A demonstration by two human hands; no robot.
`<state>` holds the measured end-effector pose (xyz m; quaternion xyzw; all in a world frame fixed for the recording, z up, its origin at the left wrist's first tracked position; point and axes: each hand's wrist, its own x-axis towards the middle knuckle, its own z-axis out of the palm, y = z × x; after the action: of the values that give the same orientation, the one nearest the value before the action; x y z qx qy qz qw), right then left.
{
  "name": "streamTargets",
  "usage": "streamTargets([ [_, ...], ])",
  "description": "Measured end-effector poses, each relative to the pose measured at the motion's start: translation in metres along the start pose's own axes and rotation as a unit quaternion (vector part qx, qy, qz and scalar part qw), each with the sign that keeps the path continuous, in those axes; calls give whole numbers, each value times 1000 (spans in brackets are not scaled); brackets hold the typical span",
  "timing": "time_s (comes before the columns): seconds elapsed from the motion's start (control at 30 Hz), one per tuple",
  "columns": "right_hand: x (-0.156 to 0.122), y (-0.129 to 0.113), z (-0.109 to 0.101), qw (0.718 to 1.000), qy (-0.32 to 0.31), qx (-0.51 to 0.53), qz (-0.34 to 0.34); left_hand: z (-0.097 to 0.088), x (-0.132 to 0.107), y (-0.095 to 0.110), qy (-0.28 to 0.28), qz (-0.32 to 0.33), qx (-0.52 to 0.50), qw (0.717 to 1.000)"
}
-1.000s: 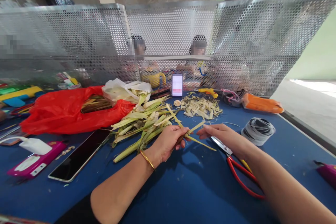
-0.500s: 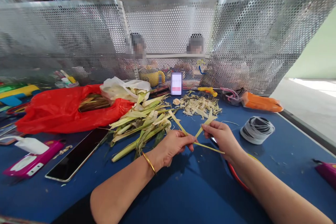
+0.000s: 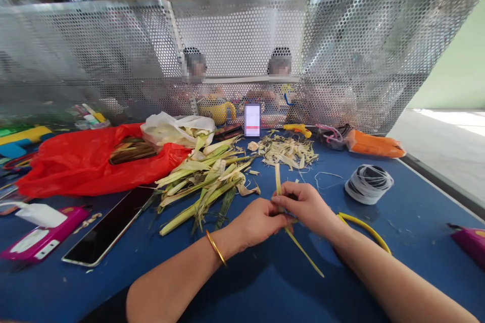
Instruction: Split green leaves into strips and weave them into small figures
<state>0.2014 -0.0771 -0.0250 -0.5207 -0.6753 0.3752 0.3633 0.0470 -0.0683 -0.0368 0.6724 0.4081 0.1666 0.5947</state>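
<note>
Over the middle of the blue table, my left hand [image 3: 257,221] is closed on a pale corn husk strip [image 3: 278,176]. My right hand [image 3: 310,207] pinches the same strip from the other side, its fingers touching those of the left. One end of the strip stands up above the fingers, while a thin tail [image 3: 308,256] hangs down toward the lower right. The part between my fingertips is hidden. To the left of my hands lies a heap of greenish corn husks [image 3: 204,176]. A pile of small husk scraps [image 3: 291,151] sits just beyond them.
A red plastic bag [image 3: 87,159] and a black phone [image 3: 109,224] lie left, with a purple power strip [image 3: 45,234]. A spool of white string [image 3: 369,185] and orange packet [image 3: 375,144] are right. A lit phone [image 3: 252,120] stands before the perforated metal screen [image 3: 242,25]; people sit behind.
My hands have come together on the husk. The strip's upper end turned from leaning left to nearly upright, and its thin tail swung downward. The wide piece in my right hand is now out of sight.
</note>
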Motion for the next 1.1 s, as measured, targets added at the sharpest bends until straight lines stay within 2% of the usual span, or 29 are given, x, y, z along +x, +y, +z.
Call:
streamTargets([
  [0.07, 1, 4, 4, 997, 40, 50, 39, 0, 0, 0, 11, 10, 7, 1000],
  [0.2, 0, 8, 9, 987, 128, 76, 51, 1, 0, 0, 15, 41, 40, 998],
  [0.3, 3, 11, 10, 987, 140, 59, 47, 3, 1, -1, 5, 31, 30, 999],
  [0.37, 4, 11, 5, 990, 138, 16, 38, 4, 1, -1, 5, 11, -33, 999],
  [0.43, 2, 6, -3, 982, 180, -61, -7, 2, 3, -1, 19, -21, -143, 989],
  [0.47, 0, 2, -7, 969, 218, -110, -46, -1, 4, -1, 31, -37, -207, 977],
  [0.53, -7, -7, -12, 923, 289, -212, -142, -8, 7, 1, 54, -51, -323, 944],
  [0.57, -11, -12, -13, 902, 298, -250, -185, -12, 8, 1, 63, -48, -370, 926],
  [0.6, -15, -15, -11, 892, 283, -280, -214, -16, 9, 2, 71, -42, -407, 910],
  [0.67, -18, -15, -3, 902, 213, -309, -212, -20, 11, 4, 85, -22, -447, 890],
  [0.73, -18, -9, 10, 937, 136, -289, -143, -20, 12, 4, 91, -1, -445, 891],
  [0.8, -14, 0, 22, 968, 83, -227, -67, -17, 12, 2, 87, 18, -425, 901],
  [0.87, -11, 8, 29, 982, 64, -172, -34, -13, 13, 1, 85, 30, -411, 907],
  [0.97, -10, 11, 32, 987, 65, -140, -47, -10, 13, 0, 108, 32, -414, 903],
  [1.1, -12, 7, 31, 993, 34, -101, -49, -12, 13, 0, 134, 26, -412, 901],
])
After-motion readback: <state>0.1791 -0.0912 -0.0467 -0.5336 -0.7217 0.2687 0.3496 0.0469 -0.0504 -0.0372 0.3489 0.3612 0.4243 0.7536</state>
